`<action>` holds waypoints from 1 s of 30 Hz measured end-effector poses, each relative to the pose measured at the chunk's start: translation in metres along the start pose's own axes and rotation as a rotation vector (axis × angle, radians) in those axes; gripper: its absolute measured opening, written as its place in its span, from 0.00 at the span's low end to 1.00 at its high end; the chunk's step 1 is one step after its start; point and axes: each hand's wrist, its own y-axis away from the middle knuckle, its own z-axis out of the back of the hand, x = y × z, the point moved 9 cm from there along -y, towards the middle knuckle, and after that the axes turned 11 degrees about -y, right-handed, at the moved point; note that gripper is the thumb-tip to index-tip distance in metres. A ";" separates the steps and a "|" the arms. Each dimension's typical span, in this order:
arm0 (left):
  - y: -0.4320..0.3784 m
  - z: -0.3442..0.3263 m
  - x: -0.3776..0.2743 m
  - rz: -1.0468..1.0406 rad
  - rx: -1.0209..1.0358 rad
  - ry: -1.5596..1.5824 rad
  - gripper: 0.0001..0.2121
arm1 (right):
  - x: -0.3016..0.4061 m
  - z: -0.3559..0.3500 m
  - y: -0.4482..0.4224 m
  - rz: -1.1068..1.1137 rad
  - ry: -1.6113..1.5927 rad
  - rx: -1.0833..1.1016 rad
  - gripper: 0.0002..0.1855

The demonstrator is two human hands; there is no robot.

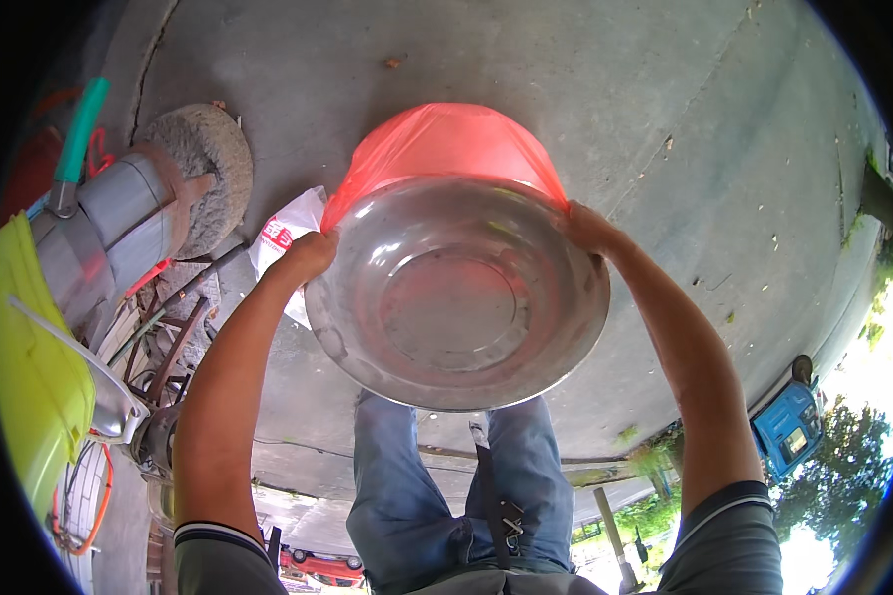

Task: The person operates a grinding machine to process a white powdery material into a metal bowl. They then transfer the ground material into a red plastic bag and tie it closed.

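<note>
A wide stainless steel basin (454, 312) is held up in front of my legs, its hollow side facing me. Stretched over its far rim is a thin red plastic bag (454, 141), which covers the far edge and hides part of the basin's outside. My left hand (314, 254) grips the left rim together with a corner of the bag. On the opposite side, my right hand (589, 229) pinches the bag's other corner against the rim. Inside, the basin holds nothing but reflections. The fingertips of both hands are hidden behind the rim.
A white plastic bag with red print (275, 234) lies on the concrete floor (677, 89) behind my left hand. To the left stand a round stone block (212, 163), a green-handled tool (80, 134) and a yellow-green plastic container (33, 357). A blue vehicle (789, 428) is at far right.
</note>
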 end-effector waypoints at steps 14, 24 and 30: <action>-0.013 -0.037 -0.013 -0.152 0.169 0.295 0.24 | -0.062 0.011 0.001 -0.244 -1.288 0.011 0.29; -0.008 -0.035 -0.010 -0.182 0.218 0.334 0.22 | -0.171 0.025 0.052 -0.239 -1.651 -0.452 0.45; -0.007 -0.025 -0.023 -0.227 0.214 0.353 0.22 | -0.155 -0.053 0.071 -0.235 -1.355 -0.186 0.37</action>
